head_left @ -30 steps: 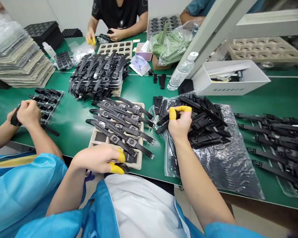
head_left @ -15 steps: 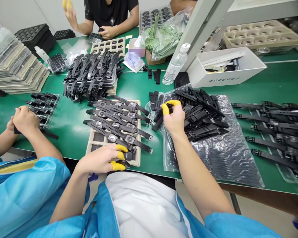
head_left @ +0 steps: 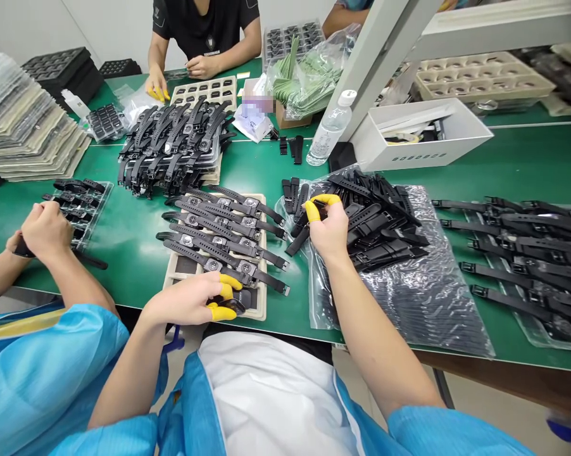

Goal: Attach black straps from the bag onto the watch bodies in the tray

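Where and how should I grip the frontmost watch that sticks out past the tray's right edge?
Probably pinch its overhanging strap end, coming from the right: this end reaches past the tray rim, while the watch body lies close beside neighbouring watches.

Bright light glints on the plastic bag [head_left: 437, 291]; upper right seems blurred.

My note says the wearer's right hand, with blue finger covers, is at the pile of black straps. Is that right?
Not quite: the finger covers are yellow, not blue, as the head view shows. The right hand is indeed at the pile of black straps.
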Motion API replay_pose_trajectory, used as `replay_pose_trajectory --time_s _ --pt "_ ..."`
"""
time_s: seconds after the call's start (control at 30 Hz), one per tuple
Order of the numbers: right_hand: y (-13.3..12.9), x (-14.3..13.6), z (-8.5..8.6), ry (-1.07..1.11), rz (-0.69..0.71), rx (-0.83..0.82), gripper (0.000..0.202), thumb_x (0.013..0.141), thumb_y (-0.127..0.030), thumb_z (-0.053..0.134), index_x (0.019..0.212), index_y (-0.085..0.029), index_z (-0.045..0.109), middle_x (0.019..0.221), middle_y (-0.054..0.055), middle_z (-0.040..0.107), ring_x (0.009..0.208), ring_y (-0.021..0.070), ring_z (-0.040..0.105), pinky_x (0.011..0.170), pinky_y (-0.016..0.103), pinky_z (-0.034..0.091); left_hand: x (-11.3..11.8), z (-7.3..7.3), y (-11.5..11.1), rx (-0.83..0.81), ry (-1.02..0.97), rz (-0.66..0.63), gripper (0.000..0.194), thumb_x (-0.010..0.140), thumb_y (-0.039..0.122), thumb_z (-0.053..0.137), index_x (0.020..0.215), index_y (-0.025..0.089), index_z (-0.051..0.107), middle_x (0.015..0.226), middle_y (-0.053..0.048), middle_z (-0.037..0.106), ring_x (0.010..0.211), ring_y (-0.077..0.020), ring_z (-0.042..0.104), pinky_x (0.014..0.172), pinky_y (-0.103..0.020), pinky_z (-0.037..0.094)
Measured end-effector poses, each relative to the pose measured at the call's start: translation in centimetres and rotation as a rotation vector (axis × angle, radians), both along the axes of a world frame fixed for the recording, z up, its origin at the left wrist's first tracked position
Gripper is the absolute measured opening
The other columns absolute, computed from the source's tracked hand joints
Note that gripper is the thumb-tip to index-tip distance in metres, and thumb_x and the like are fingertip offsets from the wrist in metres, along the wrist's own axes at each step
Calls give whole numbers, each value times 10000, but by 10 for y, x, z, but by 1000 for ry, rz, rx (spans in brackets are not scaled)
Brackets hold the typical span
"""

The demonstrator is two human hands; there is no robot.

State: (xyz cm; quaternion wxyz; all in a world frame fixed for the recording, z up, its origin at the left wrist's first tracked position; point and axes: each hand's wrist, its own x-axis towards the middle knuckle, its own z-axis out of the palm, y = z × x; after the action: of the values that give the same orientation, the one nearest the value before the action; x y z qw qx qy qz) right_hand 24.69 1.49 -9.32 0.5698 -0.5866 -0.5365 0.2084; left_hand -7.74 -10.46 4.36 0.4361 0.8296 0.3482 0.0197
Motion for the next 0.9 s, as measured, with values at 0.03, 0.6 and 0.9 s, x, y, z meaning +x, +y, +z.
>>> replay_pose_trajectory --time_s 0.03,0.6,0.9 --pt "0 -1 1 22 5 5 250 912 -401 704 1057 -206 647 995 58 726 915 230 696 917 425 549 2 2 3 -1 -4 -11 221 984 409 667 1048 212 744 1238 -102 737 1163 -251 702 988 -335 561" --pt "-6 -47 95 608 564 -67 366 934 -605 683 1008 -279 534 706 -68 561 510 105 495 479 239 441 84 -20 140 267 -477 400 295 984 192 506 1275 184 461 1185 -121 660 1000 -201 667 953 -387 558" --pt "-8 -66 71 722 836 -490 378 836 -513 779 913 -205 574 599 -31 627 434 90 433 399 217 319 79 -67 142 583 -408 226 570 867 28 430 1398 177 573 1378 -135 635 1331 -251 594 1164 -449 506"
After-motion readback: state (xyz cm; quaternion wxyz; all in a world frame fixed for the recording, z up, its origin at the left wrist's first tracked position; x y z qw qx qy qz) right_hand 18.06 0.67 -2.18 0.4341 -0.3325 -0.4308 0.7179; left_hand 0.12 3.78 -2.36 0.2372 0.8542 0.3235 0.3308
